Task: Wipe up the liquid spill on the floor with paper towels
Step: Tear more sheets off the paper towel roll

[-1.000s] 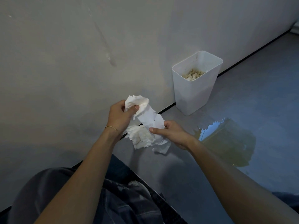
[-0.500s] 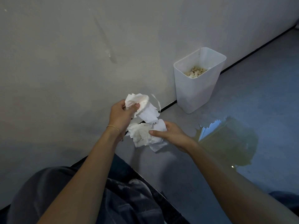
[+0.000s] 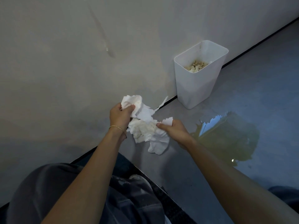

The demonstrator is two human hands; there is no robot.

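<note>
A crumpled bunch of white paper towels (image 3: 145, 128) hangs between both hands above the grey floor, near the wall's base. My left hand (image 3: 120, 116) grips its upper end, thumb pinching the paper. My right hand (image 3: 174, 130) holds the lower part, with a torn piece sticking up from its fingers and a sheet drooping below. A yellowish liquid spill (image 3: 226, 138) spreads on the floor to the right of my right hand, shiny with a reflection.
A white plastic bin (image 3: 194, 88) with soiled towels inside stands against the wall (image 3: 80, 62), just behind the spill. My knees in dark trousers (image 3: 126, 199) fill the lower left. A dark baseboard line runs along the wall's foot.
The towel strip between my hands has torn; a thin shred now trails toward the wall. My right hand has pulled slightly right with its piece, and more paper droops beneath it.
</note>
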